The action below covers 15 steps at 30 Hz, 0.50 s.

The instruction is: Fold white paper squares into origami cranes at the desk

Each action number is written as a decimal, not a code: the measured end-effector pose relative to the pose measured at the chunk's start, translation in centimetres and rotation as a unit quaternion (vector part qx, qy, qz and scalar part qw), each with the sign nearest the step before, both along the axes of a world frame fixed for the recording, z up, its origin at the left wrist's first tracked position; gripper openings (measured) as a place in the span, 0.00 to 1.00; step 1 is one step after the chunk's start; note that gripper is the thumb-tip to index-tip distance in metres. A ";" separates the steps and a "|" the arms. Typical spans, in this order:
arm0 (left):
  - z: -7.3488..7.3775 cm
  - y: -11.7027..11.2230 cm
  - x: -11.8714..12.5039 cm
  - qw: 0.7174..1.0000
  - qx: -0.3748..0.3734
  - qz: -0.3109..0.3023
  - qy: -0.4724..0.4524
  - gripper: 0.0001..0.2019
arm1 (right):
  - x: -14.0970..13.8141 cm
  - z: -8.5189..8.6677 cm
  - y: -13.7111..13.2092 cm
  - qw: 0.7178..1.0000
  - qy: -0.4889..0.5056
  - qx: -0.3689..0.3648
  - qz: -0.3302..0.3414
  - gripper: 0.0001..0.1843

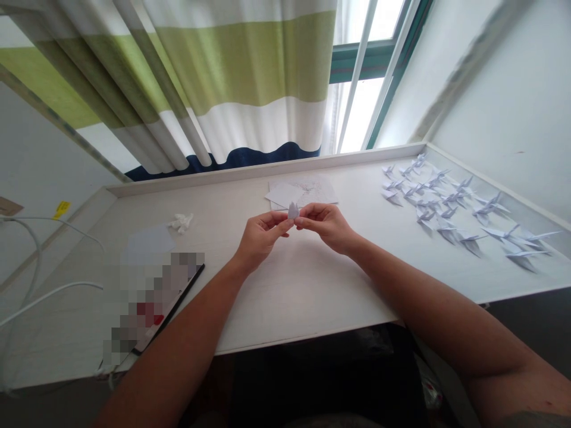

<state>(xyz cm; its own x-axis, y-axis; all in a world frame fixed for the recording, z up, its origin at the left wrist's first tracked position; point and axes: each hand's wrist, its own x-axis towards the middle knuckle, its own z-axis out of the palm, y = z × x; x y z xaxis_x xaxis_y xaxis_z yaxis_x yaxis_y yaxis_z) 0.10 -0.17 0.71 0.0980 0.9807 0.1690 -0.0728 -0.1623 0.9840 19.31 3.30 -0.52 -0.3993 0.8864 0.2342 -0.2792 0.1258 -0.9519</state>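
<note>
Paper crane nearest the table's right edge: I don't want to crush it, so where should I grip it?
Pinch the paper crane at the middle of its body, coming from above with the right hand, the nearer one. Its thin wings spread to both sides and taper to points, so the centre looks firmest; the tips would probably bend.

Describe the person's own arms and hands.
The left forearm and right forearm are bare, with no sleeve on them. The left grip and right grip are bare hands without gloves, and no watch or bracelet shows at either wrist.
</note>
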 end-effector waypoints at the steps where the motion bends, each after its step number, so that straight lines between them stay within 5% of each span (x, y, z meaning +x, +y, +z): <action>1: 0.0 0.0 0.0 1.000 0.002 -0.004 0.001 0.16 | 0.0 0.0 0.0 1.000 0.001 0.000 0.005 0.18; 15: -1.1 0.4 -0.1 0.991 0.078 0.036 0.107 0.12 | -0.3 -0.8 0.3 0.998 -0.046 0.044 -0.026 0.24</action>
